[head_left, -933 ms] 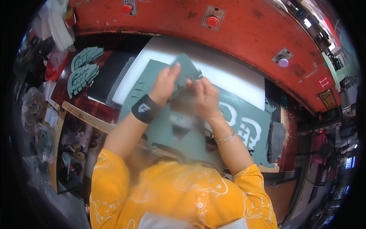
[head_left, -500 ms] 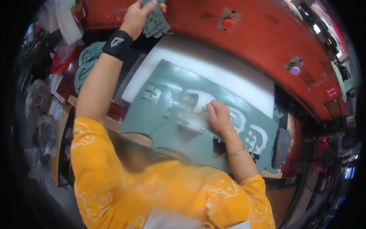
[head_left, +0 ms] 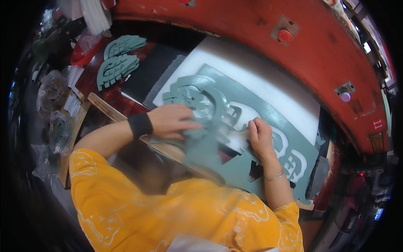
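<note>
A grey-green sheet with curved, slotted openings lies on a white board. My left hand is over the sheet's left part, its fingers curled on a curved green cut-out piece that looks raised and blurred. What lies under the fingertips is partly hidden. On the sheet's middle, beside an opening, rests my right hand, closed with the thumb uppermost; whatever it pinches cannot be made out. Two piles of green cut-out pieces stand at the back left.
A red machine beam with a red push button and a purple button runs across the back. At the left are a black mat, a wooden edge and clear plastic bags.
My left hand has come from the back left, where it held a green cut-out piece, down to the sheet. My right hand stays at the sheet's middle. The view has shifted left.
</note>
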The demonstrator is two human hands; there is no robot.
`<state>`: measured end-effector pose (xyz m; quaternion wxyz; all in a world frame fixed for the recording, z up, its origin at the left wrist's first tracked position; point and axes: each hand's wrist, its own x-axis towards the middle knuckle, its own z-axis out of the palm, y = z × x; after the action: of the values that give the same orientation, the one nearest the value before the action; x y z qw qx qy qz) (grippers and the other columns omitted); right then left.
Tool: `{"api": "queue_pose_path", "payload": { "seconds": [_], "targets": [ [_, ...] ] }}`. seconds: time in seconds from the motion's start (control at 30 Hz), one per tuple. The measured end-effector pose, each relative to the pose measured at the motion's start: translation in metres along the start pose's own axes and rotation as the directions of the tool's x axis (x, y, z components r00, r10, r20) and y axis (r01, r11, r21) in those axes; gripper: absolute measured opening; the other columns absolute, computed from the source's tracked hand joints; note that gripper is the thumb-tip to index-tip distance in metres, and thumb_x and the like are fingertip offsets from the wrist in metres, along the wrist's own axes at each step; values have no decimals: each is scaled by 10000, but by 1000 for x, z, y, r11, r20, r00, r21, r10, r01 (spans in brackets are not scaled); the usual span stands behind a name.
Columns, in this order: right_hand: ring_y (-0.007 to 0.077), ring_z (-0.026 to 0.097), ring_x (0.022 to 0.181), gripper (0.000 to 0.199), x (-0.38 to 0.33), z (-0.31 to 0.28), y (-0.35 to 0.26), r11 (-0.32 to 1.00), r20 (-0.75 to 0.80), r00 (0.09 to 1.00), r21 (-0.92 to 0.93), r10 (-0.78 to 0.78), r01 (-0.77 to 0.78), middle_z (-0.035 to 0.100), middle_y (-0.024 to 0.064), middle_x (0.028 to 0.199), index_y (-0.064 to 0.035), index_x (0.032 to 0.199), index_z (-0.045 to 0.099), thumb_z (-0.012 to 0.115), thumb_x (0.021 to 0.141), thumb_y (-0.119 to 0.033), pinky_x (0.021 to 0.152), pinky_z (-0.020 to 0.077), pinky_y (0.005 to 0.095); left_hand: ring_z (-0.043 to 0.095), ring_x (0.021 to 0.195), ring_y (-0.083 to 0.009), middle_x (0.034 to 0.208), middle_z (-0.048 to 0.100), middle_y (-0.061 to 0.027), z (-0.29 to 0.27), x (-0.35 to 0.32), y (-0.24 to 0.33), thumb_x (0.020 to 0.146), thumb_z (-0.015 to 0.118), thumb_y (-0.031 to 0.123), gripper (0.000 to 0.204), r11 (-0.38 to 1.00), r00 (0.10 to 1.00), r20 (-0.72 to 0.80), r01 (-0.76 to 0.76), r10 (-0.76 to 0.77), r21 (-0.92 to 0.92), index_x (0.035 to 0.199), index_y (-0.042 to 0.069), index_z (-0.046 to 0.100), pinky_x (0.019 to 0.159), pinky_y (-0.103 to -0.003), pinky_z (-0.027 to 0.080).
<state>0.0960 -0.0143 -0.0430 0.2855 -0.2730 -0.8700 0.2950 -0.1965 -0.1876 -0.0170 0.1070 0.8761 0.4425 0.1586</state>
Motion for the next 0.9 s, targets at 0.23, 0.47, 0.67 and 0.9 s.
{"api": "queue_pose_path", "payload": {
  "seconds": [0.23, 0.47, 0.67, 0.9],
  "targets": [
    [280, 523, 675, 87, 17, -7, -25, 988, 54, 988, 51, 146, -149, 550, 118, 688, -7, 836, 572, 585, 861, -90, 651, 445, 349, 592, 907, -160, 994, 635, -87, -3, 22, -20, 977, 461, 318, 370, 578, 600, -307, 328, -738, -747, 1117, 2, 595, 809, -297, 463],
    [299, 599, 820, 248, 64, 1, -96, 889, -53, 888, 0, -457, 458, 608, 148, 933, -9, 1006, 593, 681, 789, -89, 723, 499, 348, 596, 1013, -162, 1123, 626, -95, -29, 33, -23, 1019, 378, 278, 393, 107, 482, -255, -313, -838, -944, 1184, -30, 558, 918, -286, 447],
    [357, 574, 841, 459, 123, 46, -139, 945, -112, 944, 76, -309, 318, 584, 187, 899, -3, 982, 503, 748, 773, -330, 706, 469, 417, 588, 986, -138, 1110, 622, -79, -57, 47, -13, 1018, 395, 319, 408, 413, 444, -469, -221, -764, -883, 1186, -22, 544, 880, -284, 464],
    [339, 582, 741, 443, 134, 47, -134, 977, 19, 978, 60, -208, 207, 597, 173, 841, 4, 899, 516, 767, 753, -331, 654, 473, 389, 570, 903, -84, 1030, 625, -40, -66, 49, -15, 1005, 453, 293, 335, 472, 446, -483, -145, -753, -870, 1135, 6, 567, 812, -243, 468]
  ]
}}
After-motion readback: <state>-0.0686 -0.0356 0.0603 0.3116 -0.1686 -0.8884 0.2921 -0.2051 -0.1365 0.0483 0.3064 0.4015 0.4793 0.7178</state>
